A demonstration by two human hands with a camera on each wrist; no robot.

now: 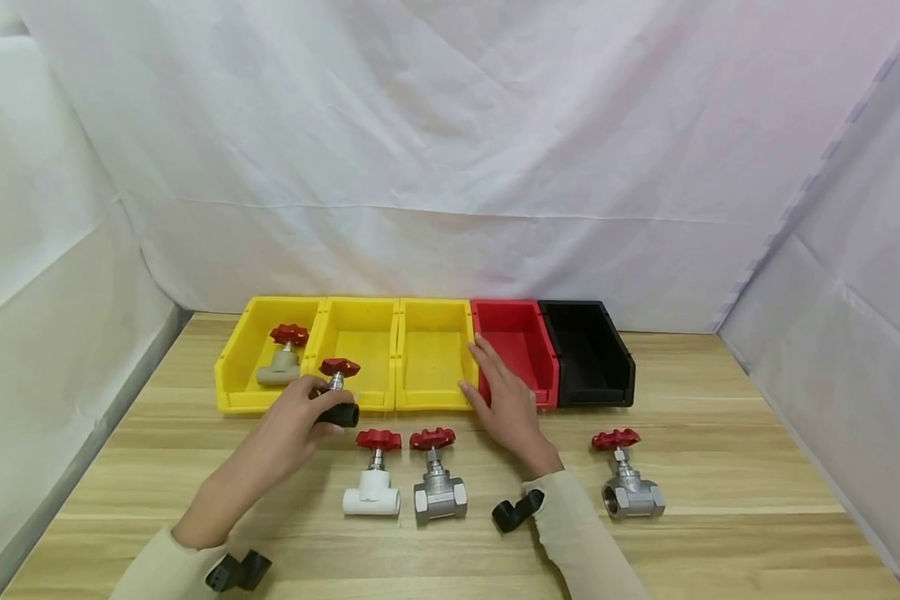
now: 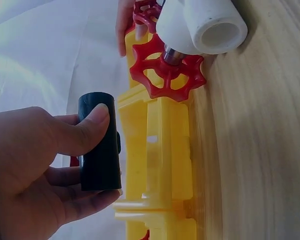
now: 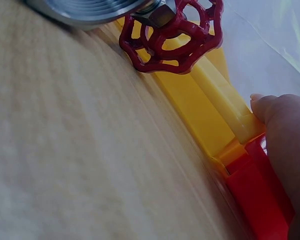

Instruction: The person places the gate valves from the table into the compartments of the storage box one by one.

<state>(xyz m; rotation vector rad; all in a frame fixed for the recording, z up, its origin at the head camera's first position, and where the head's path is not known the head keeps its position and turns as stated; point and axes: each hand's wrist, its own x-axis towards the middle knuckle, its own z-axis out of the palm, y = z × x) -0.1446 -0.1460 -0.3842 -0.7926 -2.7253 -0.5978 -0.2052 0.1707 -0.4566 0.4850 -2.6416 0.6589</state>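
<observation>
My left hand [image 1: 296, 417] grips a black-bodied valve [image 1: 339, 414] with a red handwheel, at the front edge of the second yellow bin [image 1: 360, 400]. In the left wrist view the thumb lies across its black pipe body [image 2: 100, 155], with fingers behind it. My right hand [image 1: 504, 404] rests with extended fingers on the border of the third yellow bin [image 1: 433, 402] and the red bin [image 1: 543, 393]. Nearest to the hands on the table stand a white valve [image 1: 372, 493] and a metal valve [image 1: 439, 493], both with red handwheels.
A grey-beige valve [image 1: 279, 369] lies in the leftmost yellow bin [image 1: 232, 398]. The black bin [image 1: 596, 396] ends the row at right. Another metal valve [image 1: 633, 493] stands on the wooden table [image 1: 727, 467] at the right. White cloth [image 1: 450, 167] hangs behind the bins.
</observation>
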